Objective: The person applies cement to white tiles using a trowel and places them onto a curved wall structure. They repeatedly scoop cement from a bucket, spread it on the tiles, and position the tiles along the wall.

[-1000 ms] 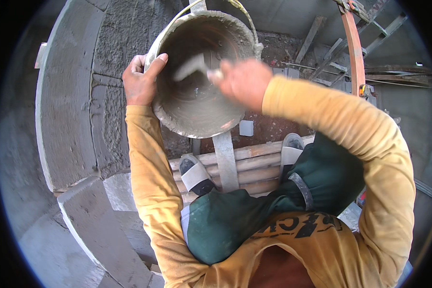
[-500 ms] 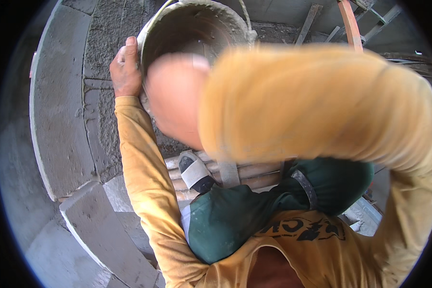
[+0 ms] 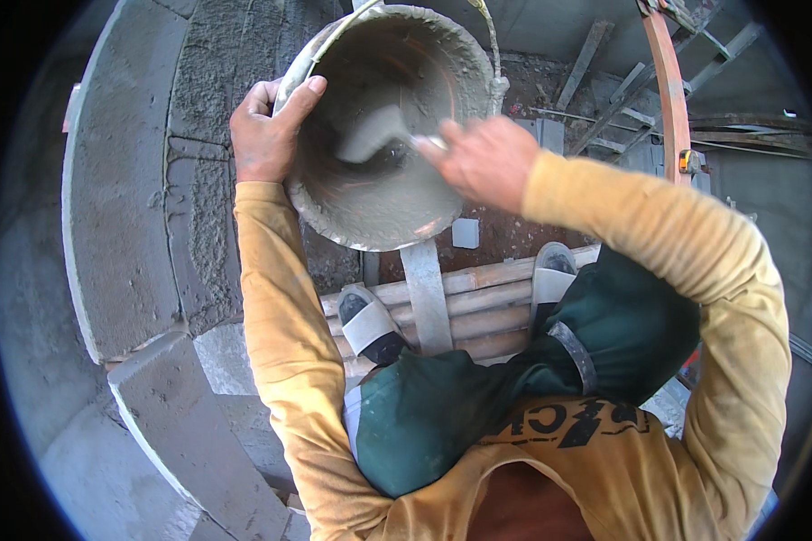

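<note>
A bucket point(image 3: 388, 207) coated inside and on its rim with wet grey mortar is tilted toward me at the top middle, its wire handle up. My left hand point(image 3: 266, 135) is closed over the bucket's left rim, thumb along the edge. My right hand point(image 3: 483, 160) is closed on a trowel by its handle, slightly blurred; the mortar-smeared blade point(image 3: 370, 135) is inside the bucket, angled toward the left.
Grey block ledges point(image 3: 117, 225) with rough mortar run down the left. My sandalled feet rest on bamboo poles point(image 3: 469, 306) crossed by a pale board point(image 3: 429, 288). A small white block point(image 3: 465, 233), an orange timber post point(image 3: 666, 90) and wooden ladder-like frames point(image 3: 586, 63) are beyond.
My right hand with the trowel swept left across the bucket half a second ago and is back at its right side now. My left hand stayed on the rim as the view shifted slightly.
</note>
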`<state>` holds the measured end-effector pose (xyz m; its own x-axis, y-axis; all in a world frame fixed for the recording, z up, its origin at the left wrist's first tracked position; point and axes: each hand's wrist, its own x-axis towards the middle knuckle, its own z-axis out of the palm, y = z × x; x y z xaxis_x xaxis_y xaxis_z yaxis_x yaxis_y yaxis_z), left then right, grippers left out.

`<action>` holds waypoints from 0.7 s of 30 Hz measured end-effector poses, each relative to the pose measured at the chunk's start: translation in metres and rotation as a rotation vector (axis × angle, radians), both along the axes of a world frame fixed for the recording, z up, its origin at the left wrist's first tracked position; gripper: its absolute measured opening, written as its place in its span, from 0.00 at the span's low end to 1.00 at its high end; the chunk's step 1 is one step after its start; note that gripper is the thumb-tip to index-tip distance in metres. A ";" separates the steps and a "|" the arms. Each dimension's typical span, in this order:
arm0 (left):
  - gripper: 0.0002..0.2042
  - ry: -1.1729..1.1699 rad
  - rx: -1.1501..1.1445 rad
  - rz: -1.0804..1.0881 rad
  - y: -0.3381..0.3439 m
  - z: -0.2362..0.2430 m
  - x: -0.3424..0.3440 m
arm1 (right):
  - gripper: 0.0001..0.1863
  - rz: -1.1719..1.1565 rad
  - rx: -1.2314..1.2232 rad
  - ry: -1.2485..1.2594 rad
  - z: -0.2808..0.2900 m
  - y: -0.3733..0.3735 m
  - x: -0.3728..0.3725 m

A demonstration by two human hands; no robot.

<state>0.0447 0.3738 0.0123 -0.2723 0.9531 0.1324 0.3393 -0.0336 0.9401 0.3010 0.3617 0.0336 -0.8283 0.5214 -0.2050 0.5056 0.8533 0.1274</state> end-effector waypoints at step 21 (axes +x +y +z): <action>0.19 0.506 -0.068 0.275 -0.021 0.074 0.034 | 0.19 -0.140 0.090 -0.005 0.048 0.062 0.006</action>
